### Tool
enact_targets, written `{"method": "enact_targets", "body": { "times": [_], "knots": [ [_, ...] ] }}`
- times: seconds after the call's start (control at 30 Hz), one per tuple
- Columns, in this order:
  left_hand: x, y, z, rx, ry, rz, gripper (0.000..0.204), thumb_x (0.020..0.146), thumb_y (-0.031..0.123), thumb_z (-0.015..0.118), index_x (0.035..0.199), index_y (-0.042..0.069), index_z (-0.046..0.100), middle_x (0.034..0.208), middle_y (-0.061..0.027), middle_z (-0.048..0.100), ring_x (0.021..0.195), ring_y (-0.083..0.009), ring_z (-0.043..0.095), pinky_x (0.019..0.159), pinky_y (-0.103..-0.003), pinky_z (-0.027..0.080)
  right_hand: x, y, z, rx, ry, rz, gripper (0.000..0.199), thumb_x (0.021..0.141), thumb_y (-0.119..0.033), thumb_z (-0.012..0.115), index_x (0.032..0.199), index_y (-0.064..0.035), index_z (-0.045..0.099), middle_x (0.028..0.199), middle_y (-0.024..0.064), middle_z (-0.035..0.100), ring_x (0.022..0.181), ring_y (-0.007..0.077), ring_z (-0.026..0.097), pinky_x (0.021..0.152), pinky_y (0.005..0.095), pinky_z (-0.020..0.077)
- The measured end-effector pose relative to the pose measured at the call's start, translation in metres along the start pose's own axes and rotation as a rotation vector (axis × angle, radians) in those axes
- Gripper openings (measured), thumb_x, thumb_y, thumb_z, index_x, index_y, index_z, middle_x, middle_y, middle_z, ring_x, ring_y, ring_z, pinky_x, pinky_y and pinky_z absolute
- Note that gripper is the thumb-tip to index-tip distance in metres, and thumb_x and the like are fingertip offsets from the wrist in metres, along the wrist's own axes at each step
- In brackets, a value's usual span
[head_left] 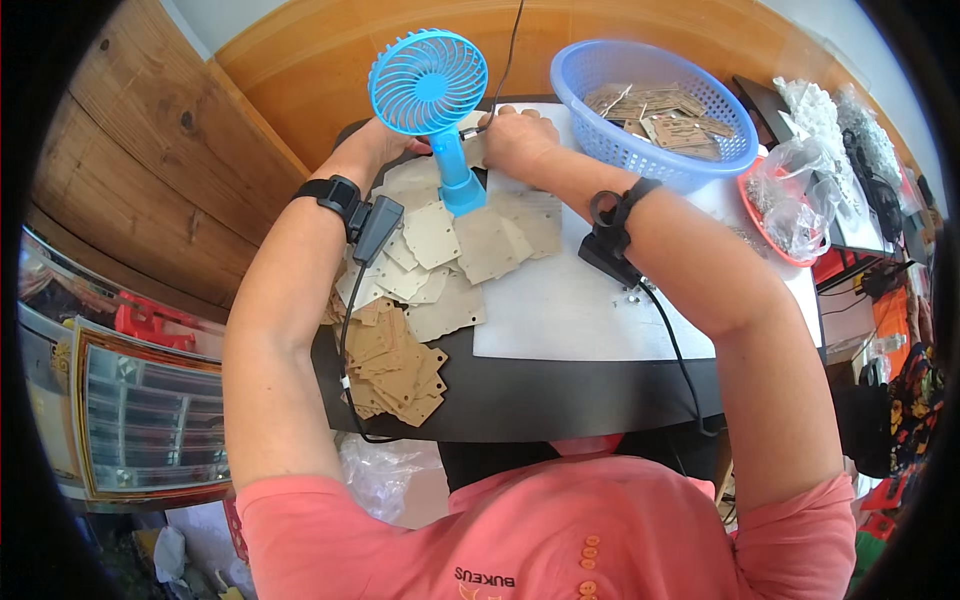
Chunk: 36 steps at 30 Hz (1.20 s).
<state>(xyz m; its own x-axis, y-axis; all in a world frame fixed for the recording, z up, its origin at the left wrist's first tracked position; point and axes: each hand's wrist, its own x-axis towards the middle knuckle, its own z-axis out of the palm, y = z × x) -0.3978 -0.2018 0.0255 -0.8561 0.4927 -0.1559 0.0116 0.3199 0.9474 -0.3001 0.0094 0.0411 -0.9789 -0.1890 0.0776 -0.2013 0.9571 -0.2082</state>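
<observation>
My left hand [385, 140] is mostly hidden behind a blue hand-held fan [430, 95] that stands upright on the table. My right hand [518, 135] is closed just right of the fan, fingers curled around a small thin piece that I cannot make out; a thin black cable [510, 50] rises from that spot. Both hands meet at the far edge of a white sheet [570, 310]. Pale flat cut-out pieces [470, 245] lie spread below the fan. A stack of brown cardboard cut-outs [395, 365] sits nearer me on the left.
A blue plastic basket [655, 150] with several brown tag-like pieces stands at the far right. Beside it is a red bowl [775, 235] holding clear plastic bags. The table [520, 395] is dark. Black devices are strapped on both wrists. Wooden panels stand at left.
</observation>
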Motion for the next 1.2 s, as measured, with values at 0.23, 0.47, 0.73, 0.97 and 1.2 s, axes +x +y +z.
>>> {"method": "enact_targets", "body": {
  "times": [0.23, 0.47, 0.73, 0.97, 1.2],
  "knots": [
    [-0.001, 0.002, 0.008, -0.343, 0.070, -0.017, 0.019, 0.085, 0.017, 0.077, 0.099, 0.013, 0.066, 0.092, -0.0026, 0.070, 0.083, -0.0171, 0.069, 0.074, -0.036, 0.059, 0.008, 0.006, 0.002, 0.038, -0.035, 0.040, 0.068, 0.070, -0.030, 0.083, 0.133, -0.0245, 0.059, 0.131, 0.0071, 0.058, 0.121, 0.0333, 0.054, 0.102, 0.0456, 0.0446],
    [0.005, 0.000, 0.011, -0.529, 0.110, 0.040, 0.026, 0.076, 0.003, 0.082, 0.095, 0.009, 0.065, 0.088, -0.0039, 0.067, 0.080, -0.0184, 0.068, 0.072, -0.037, 0.060, 0.011, 0.008, -0.001, 0.047, -0.004, -0.008, 0.050, 0.076, -0.024, 0.076, 0.123, -0.0155, 0.067, 0.128, 0.0082, 0.060, 0.122, 0.0335, 0.056, 0.100, 0.0490, 0.0421],
    [0.010, 0.005, 0.021, -0.408, 0.173, 0.071, 0.022, 0.072, -0.005, 0.079, 0.085, 0.008, 0.065, 0.089, -0.0054, 0.067, 0.078, -0.0202, 0.066, 0.069, -0.035, 0.059, 0.011, 0.008, -0.011, 0.029, -0.101, 0.015, 0.070, 0.065, -0.032, 0.086, 0.130, -0.0215, 0.061, 0.127, 0.0088, 0.059, 0.121, 0.0308, 0.057, 0.099, 0.0476, 0.0433],
    [0.002, 0.013, 0.022, -0.579, 0.199, 0.027, 0.013, 0.085, 0.003, 0.072, 0.096, 0.005, 0.065, 0.093, -0.0081, 0.068, 0.079, -0.0241, 0.067, 0.074, -0.041, 0.060, 0.016, 0.012, 0.000, 0.061, 0.050, -0.007, 0.065, 0.065, -0.026, 0.085, 0.124, -0.0199, 0.061, 0.125, 0.0089, 0.062, 0.115, 0.0296, 0.061, 0.098, 0.0457, 0.0448],
    [-0.007, 0.022, 0.031, -0.553, 0.468, -0.057, 0.027, 0.093, 0.041, 0.060, 0.086, 0.015, 0.065, 0.073, -0.0026, 0.067, 0.057, -0.0172, 0.062, 0.046, -0.031, 0.045, 0.006, 0.019, -0.004, 0.344, 0.160, 0.133, 0.029, 0.080, -0.014, 0.061, 0.107, -0.0102, 0.069, 0.107, 0.0158, 0.070, 0.104, 0.0345, 0.066, 0.087, 0.0434, 0.0512]
  ]
}}
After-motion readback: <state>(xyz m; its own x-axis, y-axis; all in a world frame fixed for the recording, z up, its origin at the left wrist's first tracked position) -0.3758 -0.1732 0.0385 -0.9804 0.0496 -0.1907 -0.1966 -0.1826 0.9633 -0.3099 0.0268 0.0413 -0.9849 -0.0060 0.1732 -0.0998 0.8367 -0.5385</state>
